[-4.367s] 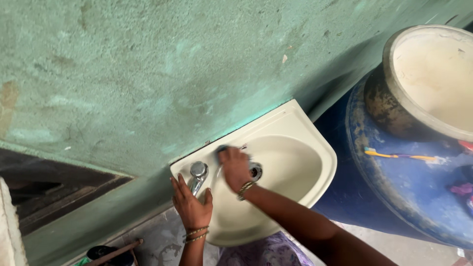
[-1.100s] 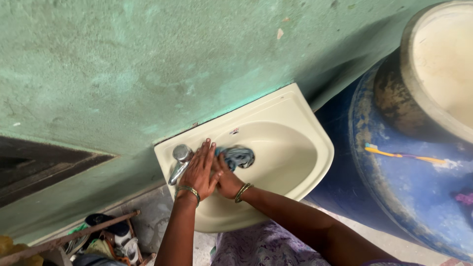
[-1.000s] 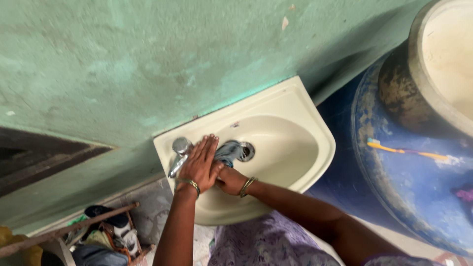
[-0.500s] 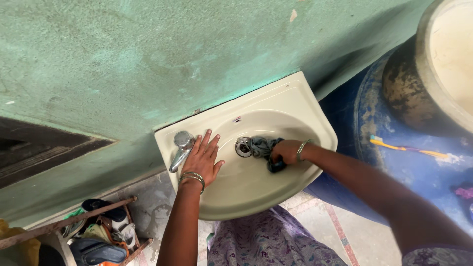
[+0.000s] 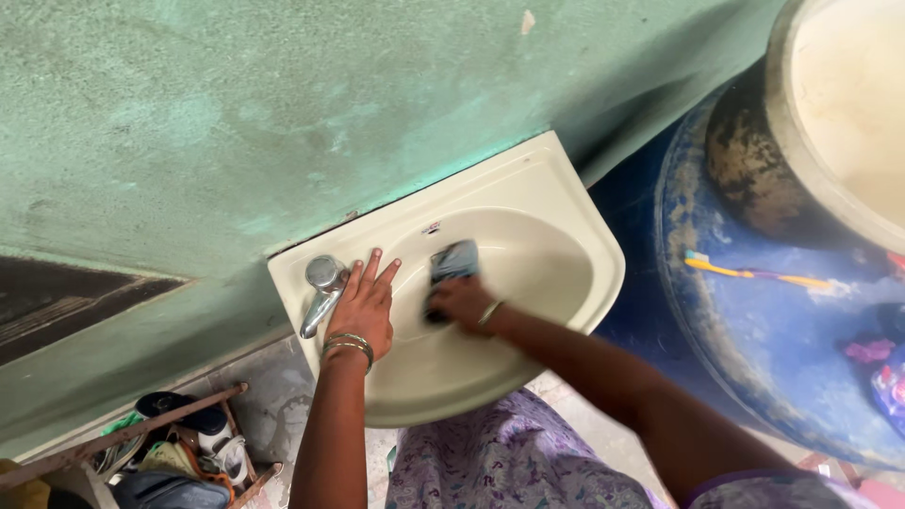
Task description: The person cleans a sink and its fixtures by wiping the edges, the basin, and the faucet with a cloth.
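Observation:
A cream wall-mounted washbasin (image 5: pixel 566 236) hangs on a green wall. My right hand (image 5: pixel 462 300) is inside the bowl, gripping a blue-grey cloth (image 5: pixel 453 262) that is pressed against the bowl's inner wall; the drain is hidden under it. My left hand (image 5: pixel 363 306) lies flat with fingers spread on the basin's left rim, right beside the chrome tap (image 5: pixel 320 290). Both wrists wear metal bangles.
A large blue drum (image 5: pixel 764 349) stands to the right, with a round blackened pot (image 5: pixel 811 123) and a yellow toothbrush (image 5: pixel 754 274) on its lid. A rusty rack with shoes (image 5: pixel 189 443) sits at the lower left on the floor.
My right hand has swept the cloth from the bowl's right side back to the left over the drain. My left hand has stayed on the rim by the tap.

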